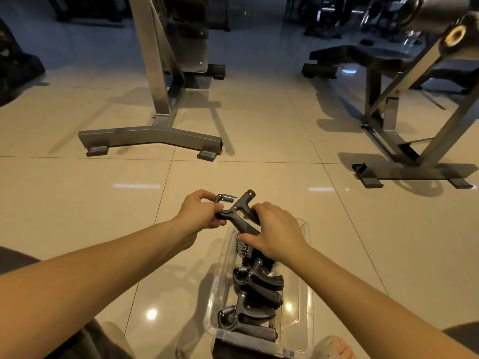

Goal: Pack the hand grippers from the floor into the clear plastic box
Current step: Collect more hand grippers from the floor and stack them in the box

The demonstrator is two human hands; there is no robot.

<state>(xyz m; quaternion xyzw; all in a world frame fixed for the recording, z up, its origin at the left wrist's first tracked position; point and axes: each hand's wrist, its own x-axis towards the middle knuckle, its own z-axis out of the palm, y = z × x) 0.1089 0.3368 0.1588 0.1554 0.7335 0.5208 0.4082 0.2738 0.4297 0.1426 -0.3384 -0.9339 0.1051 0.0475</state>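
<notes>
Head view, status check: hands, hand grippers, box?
Left hand, right hand both grip one hand gripper at clear plastic box far end. Several packed grippers inside. Nothing seen blocking.

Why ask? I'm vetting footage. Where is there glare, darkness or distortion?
Head view: glare spots the floor and box; far machines are dark; tile lines bow slightly, wide lens; left hand, right hand and held gripper look sharp.

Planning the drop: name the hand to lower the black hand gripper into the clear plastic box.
Right: the right hand grips the black hand gripper by its handles above the clear plastic box; the left hand sits outside.
</notes>
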